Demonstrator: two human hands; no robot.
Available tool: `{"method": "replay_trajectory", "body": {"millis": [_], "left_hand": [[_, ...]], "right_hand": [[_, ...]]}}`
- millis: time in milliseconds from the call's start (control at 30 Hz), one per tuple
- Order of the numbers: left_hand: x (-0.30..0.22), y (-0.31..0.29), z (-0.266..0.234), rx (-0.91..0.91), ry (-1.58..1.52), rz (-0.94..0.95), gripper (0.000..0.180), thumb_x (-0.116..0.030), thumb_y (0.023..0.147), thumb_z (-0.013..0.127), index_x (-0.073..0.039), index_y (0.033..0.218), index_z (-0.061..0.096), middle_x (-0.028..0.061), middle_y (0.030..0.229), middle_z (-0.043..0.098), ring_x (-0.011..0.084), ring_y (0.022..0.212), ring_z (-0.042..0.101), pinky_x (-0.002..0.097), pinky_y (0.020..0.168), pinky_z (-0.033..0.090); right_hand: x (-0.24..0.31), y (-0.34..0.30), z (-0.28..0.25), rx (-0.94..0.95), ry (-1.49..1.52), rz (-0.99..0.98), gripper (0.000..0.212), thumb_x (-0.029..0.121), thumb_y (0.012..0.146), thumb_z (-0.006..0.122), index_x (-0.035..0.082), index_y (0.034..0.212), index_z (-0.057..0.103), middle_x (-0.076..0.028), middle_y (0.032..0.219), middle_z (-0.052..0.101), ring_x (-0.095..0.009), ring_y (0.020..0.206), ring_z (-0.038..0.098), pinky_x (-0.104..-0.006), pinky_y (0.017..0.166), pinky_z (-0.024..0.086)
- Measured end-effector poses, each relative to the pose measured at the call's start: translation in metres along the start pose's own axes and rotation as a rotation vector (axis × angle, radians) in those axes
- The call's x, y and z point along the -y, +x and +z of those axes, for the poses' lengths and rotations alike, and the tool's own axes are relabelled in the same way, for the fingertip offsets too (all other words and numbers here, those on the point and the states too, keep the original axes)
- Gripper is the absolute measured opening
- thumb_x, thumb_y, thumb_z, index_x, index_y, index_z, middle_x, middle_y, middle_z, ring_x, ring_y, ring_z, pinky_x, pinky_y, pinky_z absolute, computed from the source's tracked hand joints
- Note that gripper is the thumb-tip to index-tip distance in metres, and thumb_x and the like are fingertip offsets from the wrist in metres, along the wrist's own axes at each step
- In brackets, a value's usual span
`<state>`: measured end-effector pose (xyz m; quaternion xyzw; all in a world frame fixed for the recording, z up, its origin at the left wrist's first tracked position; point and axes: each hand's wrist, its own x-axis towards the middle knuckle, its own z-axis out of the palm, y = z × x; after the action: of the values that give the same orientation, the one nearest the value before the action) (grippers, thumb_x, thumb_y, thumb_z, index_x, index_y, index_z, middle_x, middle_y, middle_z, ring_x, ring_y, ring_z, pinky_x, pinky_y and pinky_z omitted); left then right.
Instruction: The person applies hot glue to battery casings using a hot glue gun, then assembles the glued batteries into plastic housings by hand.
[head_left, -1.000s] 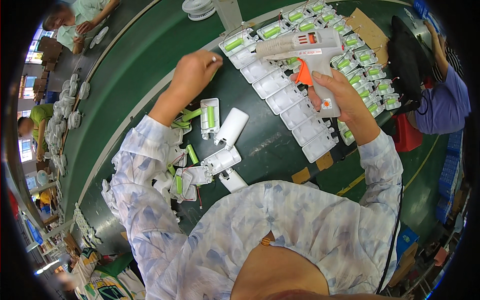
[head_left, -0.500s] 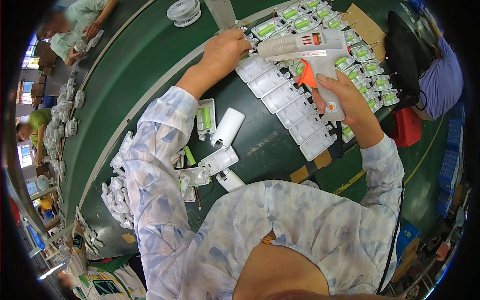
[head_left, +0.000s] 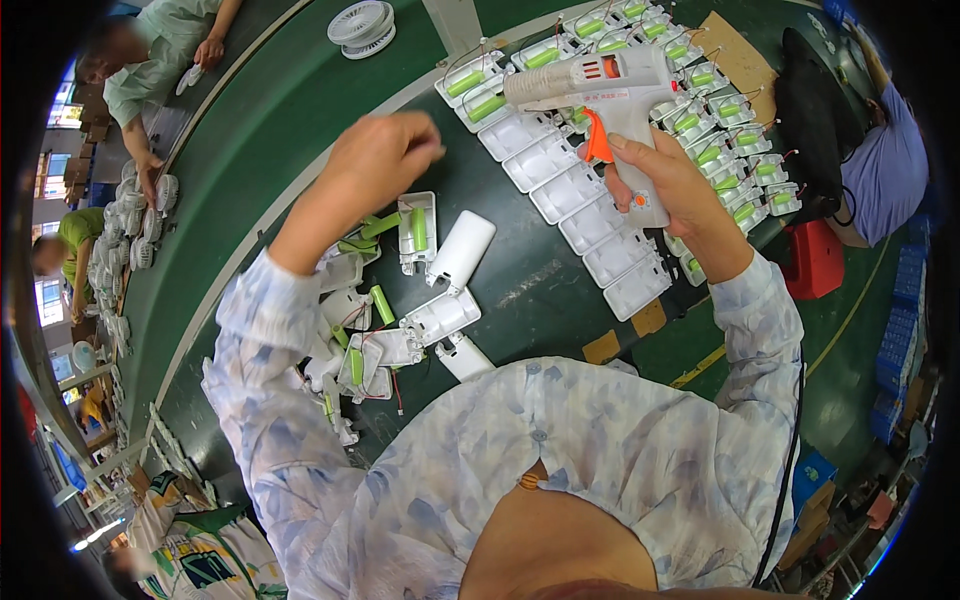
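Note:
My right hand [head_left: 672,180] grips the handle of a white hot glue gun [head_left: 605,80] with an orange trigger. Its nozzle points left over the white plastic casings. My left hand [head_left: 372,165] is in the air left of the rows, fingers curled and smeared by motion; whether it holds anything is unclear. Closest below it are a white casing with a green cylindrical battery [head_left: 418,228] and a loose green battery [head_left: 380,225]. Under the gun's nozzle end sits a casing holding a green battery [head_left: 487,106]. A line of casings without batteries [head_left: 590,218] runs toward me.
Many battery-filled casings with wires [head_left: 735,140] lie at right. A white cover [head_left: 462,248] and mixed casings [head_left: 440,318] lie before me. A white round fan part [head_left: 362,28] stands at the back. A red stool [head_left: 812,262] is at right. Other people work around.
My left hand has moved left and toward me, away from the casing row by the nozzle. The glue gun has shifted slightly left, still in my right hand.

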<state>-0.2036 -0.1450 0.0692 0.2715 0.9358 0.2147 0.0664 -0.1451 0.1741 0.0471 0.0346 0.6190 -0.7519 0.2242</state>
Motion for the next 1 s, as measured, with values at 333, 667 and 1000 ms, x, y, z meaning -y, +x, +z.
{"method": "replay_trajectory", "body": {"millis": [333, 667, 1000], "left_hand": [[0.002, -0.075, 0.025, 0.041, 0.347, -0.045, 0.015, -0.005, 0.076, 0.065, -0.005, 0.09, 0.066, 0.0108, 0.089, 0.062, 0.0316, 0.083, 0.064, 0.0417, 0.07, 0.053], [0.007, -0.07, 0.021, -0.014, 0.373, -0.063, 0.015, -0.004, 0.075, 0.059, -0.005, 0.089, 0.064, 0.0144, 0.083, 0.065, 0.0338, 0.076, 0.066, 0.0447, 0.065, 0.052], [0.028, -0.044, -0.016, -0.142, -0.61, -0.334, 0.035, -0.005, 0.087, 0.057, 0.006, 0.121, 0.059, 0.0021, 0.081, 0.061, 0.0089, 0.068, 0.059, 0.0236, 0.063, 0.051]], "right_hand": [[0.003, -0.001, 0.009, -0.043, -0.055, 0.006, 0.03, 0.031, 0.098, 0.057, 0.003, 0.107, 0.057, -0.004, 0.065, 0.056, -0.009, 0.052, 0.051, -0.0252, 0.05, 0.043], [0.007, -0.01, 0.007, -0.022, -0.132, 0.039, 0.031, 0.033, 0.098, 0.057, 0.002, 0.1, 0.061, -0.004, 0.061, 0.055, -0.01, 0.05, 0.051, -0.0243, 0.047, 0.041], [0.002, -0.015, -0.004, 0.012, -0.032, -0.022, 0.032, 0.031, 0.096, 0.06, 0.003, 0.109, 0.054, -0.007, 0.07, 0.06, -0.012, 0.055, 0.054, -0.027, 0.049, 0.044]]}}
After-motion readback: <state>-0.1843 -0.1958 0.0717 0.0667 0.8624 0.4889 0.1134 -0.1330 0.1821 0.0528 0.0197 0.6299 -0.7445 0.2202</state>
